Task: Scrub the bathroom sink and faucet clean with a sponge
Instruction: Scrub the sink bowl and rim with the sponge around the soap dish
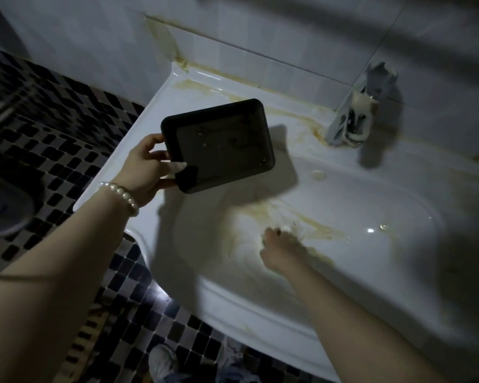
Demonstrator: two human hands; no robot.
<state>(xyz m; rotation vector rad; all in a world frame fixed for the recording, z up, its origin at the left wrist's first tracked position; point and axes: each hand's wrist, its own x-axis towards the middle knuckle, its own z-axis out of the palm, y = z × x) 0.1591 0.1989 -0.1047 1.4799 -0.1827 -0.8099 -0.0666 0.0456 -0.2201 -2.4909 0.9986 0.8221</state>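
while left hand [145, 167] lifts tray [219, 145], sink [371, 205] perhaps under right hand [277, 252].

Dim scene, low exposure, corners fall to near black. Light comes from above, roughly behind the camera: the black tray [217, 145] throws a hard shadow right and down onto the sink [398, 205], the faucet [354, 117] shadows the rim beside it. Small specular glints on the wet basin. Motion blur on the right hand [280, 250] and the near sink rim. Left hand [147, 167] is fairly sharp. Wide-angle bending at the edges; tile lines curve.
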